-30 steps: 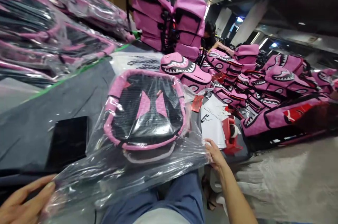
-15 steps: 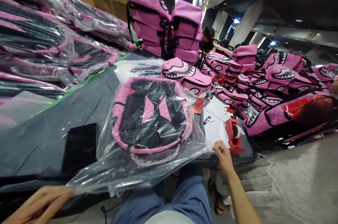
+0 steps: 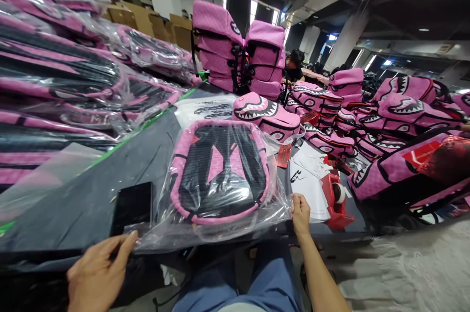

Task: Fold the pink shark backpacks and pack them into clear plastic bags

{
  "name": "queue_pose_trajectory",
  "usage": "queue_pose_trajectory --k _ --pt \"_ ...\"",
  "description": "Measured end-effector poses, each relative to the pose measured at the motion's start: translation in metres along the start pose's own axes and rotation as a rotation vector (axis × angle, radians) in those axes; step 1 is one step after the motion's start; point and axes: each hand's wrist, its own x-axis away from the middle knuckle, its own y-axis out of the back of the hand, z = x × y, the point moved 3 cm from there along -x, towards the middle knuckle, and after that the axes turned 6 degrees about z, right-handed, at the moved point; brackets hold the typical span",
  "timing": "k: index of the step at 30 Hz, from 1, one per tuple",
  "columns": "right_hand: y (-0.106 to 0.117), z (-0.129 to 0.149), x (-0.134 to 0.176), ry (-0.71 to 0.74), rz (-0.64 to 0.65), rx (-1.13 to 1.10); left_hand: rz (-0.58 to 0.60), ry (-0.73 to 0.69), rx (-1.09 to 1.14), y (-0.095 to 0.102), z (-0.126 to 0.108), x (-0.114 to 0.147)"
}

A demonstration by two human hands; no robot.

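A pink and black backpack [image 3: 220, 170] lies back side up on the grey table inside a clear plastic bag [image 3: 205, 234]. My left hand [image 3: 101, 268] pinches the bag's near left corner at the table edge. At the near right corner, my right hand [image 3: 300, 211] grips the plastic between thumb and fingers. The bag's near edge stretches between both hands. A black phone [image 3: 132, 208] lies left of the bag, close to my left hand. Beyond my right hand are white paper sheets [image 3: 306, 184] and a red tape dispenser [image 3: 338, 204].
Bagged backpacks [image 3: 55, 67] are piled high on the left. Tall stacks of pink backpacks [image 3: 218, 47] stand at the back. Several shark-mouth backpacks [image 3: 316, 96] cover the right side. A person [image 3: 294, 64] sits far behind. A red tag [image 3: 284, 155] lies by the bag.
Both hands have moved the bag's near edge forward onto the table, and the plastic now lies flatter against the backpack. My left hand has come up and to the right. The camera view has shifted.
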Motion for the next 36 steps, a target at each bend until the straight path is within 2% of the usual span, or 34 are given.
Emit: queue_pose_trajectory --k 2,4,6,7,9,11,15,20,25,29,31,36 --pt "0.002 0.002 0.002 0.029 -0.007 0.009 -0.13 -0.179 -0.081 0.004 -0.043 0.008" --pt "0.004 0.005 0.004 0.057 -0.025 0.027 -0.155 -0.44 -0.087 -0.001 -0.092 0.022" --pt "0.005 0.007 0.007 0.075 -0.038 0.044 -0.042 -0.705 -0.072 -0.013 -0.136 0.036" --pt "0.005 0.008 0.008 0.081 -0.042 0.048 0.019 -0.783 -0.061 -0.02 -0.151 0.041" --pt "0.005 0.009 0.008 0.088 -0.043 0.043 0.084 -0.816 -0.024 -0.03 -0.168 0.044" --pt "0.004 0.009 0.008 0.086 -0.034 0.022 0.133 -0.802 0.016 -0.033 -0.171 0.042" --pt "0.002 0.008 0.007 0.073 -0.014 -0.028 0.221 -0.776 -0.01 -0.031 -0.159 0.039" --pt "0.0 0.008 0.006 0.077 -0.009 -0.055 0.256 -0.659 0.002 -0.029 -0.15 0.039" --pt "0.0 0.007 0.006 0.091 -0.009 -0.07 0.372 -0.579 0.111 -0.034 -0.143 0.035" --pt "0.0 0.007 0.006 0.11 -0.028 -0.074 0.423 -0.61 0.151 -0.034 -0.147 0.019" --pt "0.0 0.008 0.005 0.112 -0.049 -0.074 0.504 -0.63 0.153 -0.036 -0.155 0.006" --pt "-0.007 0.005 -0.01 0.048 -0.026 -0.019 0.827 -0.565 0.224 -0.044 -0.169 -0.021"
